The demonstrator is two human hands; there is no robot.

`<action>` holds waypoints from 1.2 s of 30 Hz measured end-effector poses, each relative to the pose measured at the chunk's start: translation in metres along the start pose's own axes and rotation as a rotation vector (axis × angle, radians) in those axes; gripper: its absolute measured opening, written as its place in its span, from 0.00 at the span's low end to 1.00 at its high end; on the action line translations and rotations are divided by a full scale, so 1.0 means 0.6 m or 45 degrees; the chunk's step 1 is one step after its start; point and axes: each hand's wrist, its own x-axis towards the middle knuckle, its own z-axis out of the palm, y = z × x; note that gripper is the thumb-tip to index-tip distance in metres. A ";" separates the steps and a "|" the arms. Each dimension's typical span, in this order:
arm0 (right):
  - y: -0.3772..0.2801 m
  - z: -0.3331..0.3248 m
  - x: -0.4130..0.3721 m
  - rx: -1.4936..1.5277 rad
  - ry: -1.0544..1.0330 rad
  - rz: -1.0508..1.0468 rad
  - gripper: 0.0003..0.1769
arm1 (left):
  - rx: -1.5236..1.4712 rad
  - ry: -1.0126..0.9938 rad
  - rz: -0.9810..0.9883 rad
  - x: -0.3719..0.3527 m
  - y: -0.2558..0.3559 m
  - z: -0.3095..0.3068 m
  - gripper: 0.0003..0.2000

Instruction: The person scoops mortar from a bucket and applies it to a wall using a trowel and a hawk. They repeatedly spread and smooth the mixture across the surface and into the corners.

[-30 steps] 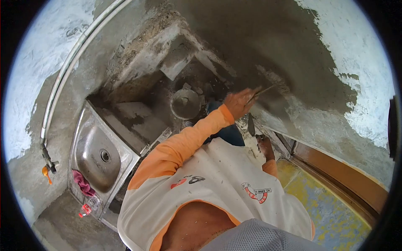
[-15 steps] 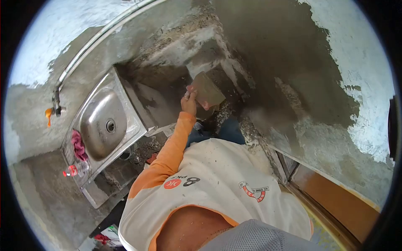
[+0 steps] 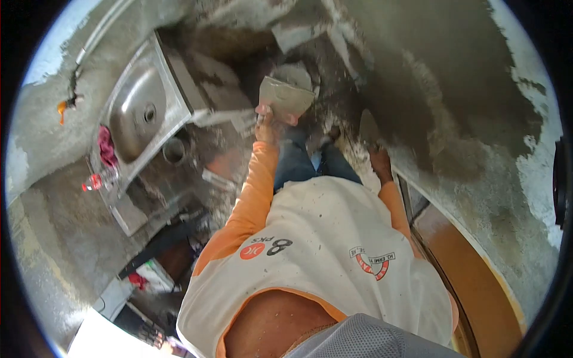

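Note:
My left hand [image 3: 265,127] is closed on the near edge of a flat, pale greyish board [image 3: 286,97], held out in front of my legs. Just beyond the board lies a round, light-coloured thing [image 3: 295,75] near the floor, partly covered by it. On the right, my right hand [image 3: 380,161] is wrapped round the handle of a trowel, whose pointed blade [image 3: 368,126] is turned away from me, close to the wet grey wall [image 3: 444,113].
A steel sink [image 3: 142,113] stands at the left, with a pink cloth [image 3: 107,146] and a plastic bottle [image 3: 102,179] on its edge. An orange-handled tap [image 3: 63,110] sticks out of the wall. Debris covers the floor around my feet. A brown panel [image 3: 456,250] is at lower right.
The view has shifted, showing more floor and my legs. My right hand and the trowel have come into sight at the right. The board is still in my left hand.

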 end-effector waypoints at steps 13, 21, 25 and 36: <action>-0.292 0.161 0.150 -0.865 -0.109 -0.372 0.27 | 0.471 0.520 -0.028 -0.080 -0.249 -0.256 0.29; -0.440 0.452 0.554 -0.987 0.437 -1.158 0.14 | 0.320 0.658 -0.236 -0.060 -0.278 -0.348 0.25; -0.424 0.526 0.618 -1.061 0.526 -1.239 0.13 | 0.273 0.858 -0.179 -0.028 -0.205 -0.312 0.25; -0.445 0.558 0.528 -1.001 -0.063 -0.883 0.16 | 0.298 0.805 -0.085 -0.002 -0.227 -0.394 0.27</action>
